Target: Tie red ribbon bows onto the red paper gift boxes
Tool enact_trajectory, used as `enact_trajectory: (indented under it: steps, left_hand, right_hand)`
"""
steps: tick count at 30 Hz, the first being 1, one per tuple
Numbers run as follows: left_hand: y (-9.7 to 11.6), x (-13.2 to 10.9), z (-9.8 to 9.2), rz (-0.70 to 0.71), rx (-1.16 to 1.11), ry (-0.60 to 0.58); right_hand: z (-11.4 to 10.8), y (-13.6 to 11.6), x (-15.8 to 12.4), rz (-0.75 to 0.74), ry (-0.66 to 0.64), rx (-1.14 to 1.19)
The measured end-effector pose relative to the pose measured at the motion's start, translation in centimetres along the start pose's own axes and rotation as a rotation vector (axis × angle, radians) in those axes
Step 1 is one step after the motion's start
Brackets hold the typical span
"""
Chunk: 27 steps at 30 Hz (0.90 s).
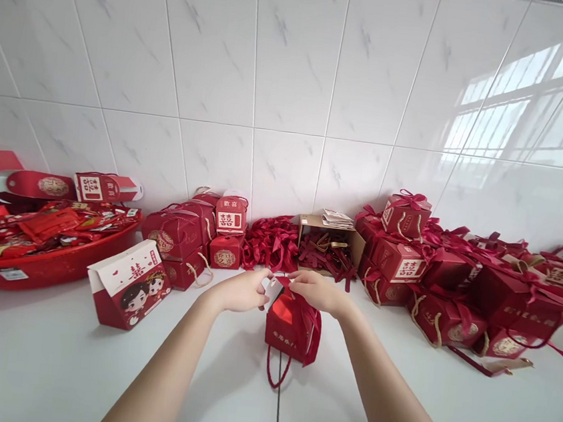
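Note:
A dark red gift box point(289, 329) with gold lettering stands in front of me on the white table, its rope handle point(277, 375) hanging down toward me. Ribbon point(309, 318) runs over its top and down its right side. My left hand point(246, 290) is closed at the box's upper left, pinching a small white card point(273, 293) with a dark lower edge. At the upper right, the fingers of my right hand point(316, 290) are pressed together on the ribbon at the box top. The fingertips of both hands are partly hidden.
A red basin point(54, 266) of wrapped sweets and a cartoon-printed box point(127, 285) stand left. Along the tiled wall are stacked boxes point(178, 234), a ribbon pile point(272, 243) and a cardboard carton point(355, 246) of ribbon strips. Beribboned boxes point(446, 319) crowd the right.

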<state>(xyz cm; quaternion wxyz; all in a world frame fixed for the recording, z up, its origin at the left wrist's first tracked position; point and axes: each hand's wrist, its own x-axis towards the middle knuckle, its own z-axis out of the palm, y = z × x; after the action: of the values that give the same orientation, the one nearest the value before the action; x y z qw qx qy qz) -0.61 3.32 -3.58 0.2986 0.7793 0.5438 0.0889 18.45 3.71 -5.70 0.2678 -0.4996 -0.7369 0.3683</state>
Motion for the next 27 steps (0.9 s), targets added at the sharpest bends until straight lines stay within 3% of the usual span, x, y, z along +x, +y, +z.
enact_trajectory:
  steps: [14,23,27]
  left_hand:
    - [-0.08,-0.16,0.00,0.017,-0.020,-0.040]
    - [0.24,-0.84,-0.46,0.056,-0.125,-0.198]
    - [0.30,-0.46,-0.19,0.066,-0.189,-0.092]
  right_hand:
    - [0.63,0.88,0.43,0.024,-0.090,0.033]
    - [0.58,0.83,0.35,-0.017,-0.140,-0.011]
    - [0.53,0.64,0.19,-0.028,-0.146,-0.020]
